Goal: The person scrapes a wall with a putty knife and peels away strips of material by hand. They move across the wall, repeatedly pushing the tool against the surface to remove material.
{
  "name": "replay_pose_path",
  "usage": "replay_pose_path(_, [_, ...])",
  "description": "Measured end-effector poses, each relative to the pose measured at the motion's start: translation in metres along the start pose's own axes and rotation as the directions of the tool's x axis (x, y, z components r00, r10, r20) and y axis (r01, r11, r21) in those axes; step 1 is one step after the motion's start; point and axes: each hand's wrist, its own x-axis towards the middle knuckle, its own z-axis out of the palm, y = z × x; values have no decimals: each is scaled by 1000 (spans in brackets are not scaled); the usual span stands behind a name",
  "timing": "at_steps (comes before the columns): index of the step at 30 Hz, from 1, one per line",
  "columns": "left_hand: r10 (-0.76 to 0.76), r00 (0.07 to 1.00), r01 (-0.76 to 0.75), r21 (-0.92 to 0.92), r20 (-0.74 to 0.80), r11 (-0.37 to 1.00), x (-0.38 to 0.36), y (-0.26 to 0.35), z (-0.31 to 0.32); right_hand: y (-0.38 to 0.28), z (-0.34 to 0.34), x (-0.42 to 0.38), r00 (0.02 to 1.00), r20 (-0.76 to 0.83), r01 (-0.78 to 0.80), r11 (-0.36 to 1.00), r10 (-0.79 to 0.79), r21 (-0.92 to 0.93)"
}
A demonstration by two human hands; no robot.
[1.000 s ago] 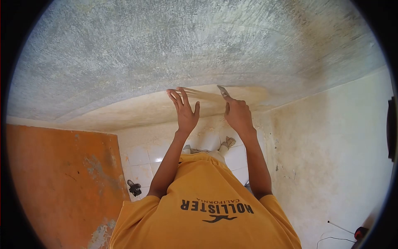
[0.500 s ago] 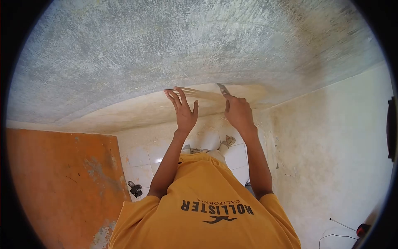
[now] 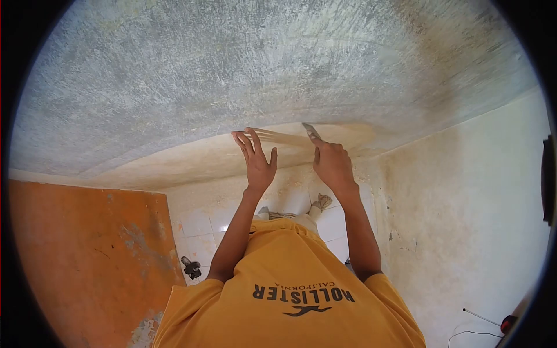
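Note:
My right hand (image 3: 335, 167) is wrapped round a scraper (image 3: 311, 132) with a flat metal blade. The blade's tip meets the wall (image 3: 232, 75) at the border between its grey, scratched upper part and the cream strip (image 3: 191, 155) below. To the left of the scraper, my left hand (image 3: 260, 168) is raised with its fingers apart and nothing in it. Its fingertips are at the same border and seem to rest on the wall. Most of the scraper's handle is hidden in my right hand.
An orange, peeling panel (image 3: 87, 249) stands at the left, with a dark object (image 3: 190, 267) on the floor beside it. A stained pale wall (image 3: 441, 232) closes off the right. Pale tiles (image 3: 198, 226) lie underfoot. A red-and-black object (image 3: 508, 325) with a thin rod is at lower right.
The whole view has shifted slightly, so the hands and the wall border sit a little lower. The scraper stays near the same spot on the border, and both hands keep their hold and shape.

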Motion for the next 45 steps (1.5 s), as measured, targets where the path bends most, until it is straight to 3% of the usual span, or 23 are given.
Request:
replay_pose_path(3, [15,1000,-16,-21,-28,1000,0,1,3,14,43,18,998,62,-15,995,21,-100])
replay_pose_path(6, [-7,1000,7,-12,-4,1000,0,2,2,3,17,1,1000,-15,13,1000,-13,-15])
replay_pose_path(9, [-6,1000,6,6,-10,1000,0,0,3,0,-5,-2,999,43,-1,997,-3,82])
replay_pose_path(12, [-10,999,10,5,-34,1000,1,3,6,15,4,-2,997,3,77,989,-77,124])
replay_pose_path(13, [-19,999,19,3,-35,1000,1,4,7,21,4,-2,996,1,82,972,-84,220])
replay_pose_path(18, [-62,995,57,-67,-77,996,-2,13,12,52,18,-9,983,-112,183,789,-145,587])
replay_pose_path(21, [-145,964,110,-163,-222,980,-1,35,21,85,33,-5,972,-116,228,682,-207,695])
replay_pose_path(24, [-316,914,206,-381,-254,901,-17,64,51,105,24,-5,976,166,-86,447,-143,891])
replay_pose_path(27, [-476,864,461,-639,164,616,-30,94,69,110,16,-3,949,248,-165,367,-192,916])
replay_pose_path(30, [-422,862,467,-761,280,450,-32,120,92,138,25,6,887,350,-224,385,-299,896])
replay_pose_path(33, [-465,855,432,-812,230,393,-27,144,107,149,30,9,895,312,-181,381,-317,907])
replay_pose_path(36, [-593,771,493,-808,232,324,-23,161,114,155,23,9,880,322,-173,396,-349,902])
replay_pose_path(39, [-673,729,457,-821,126,342,-20,176,123,165,29,10,872,293,-86,466,-392,880])
replay_pose_path(42, [-655,751,308,-830,-88,465,-12,180,139,164,28,21,890,210,44,535,-405,844])
replay_pose_path(45, [-652,755,326,-826,-65,460,-5,185,138,157,28,32,896,166,120,584,-412,803])
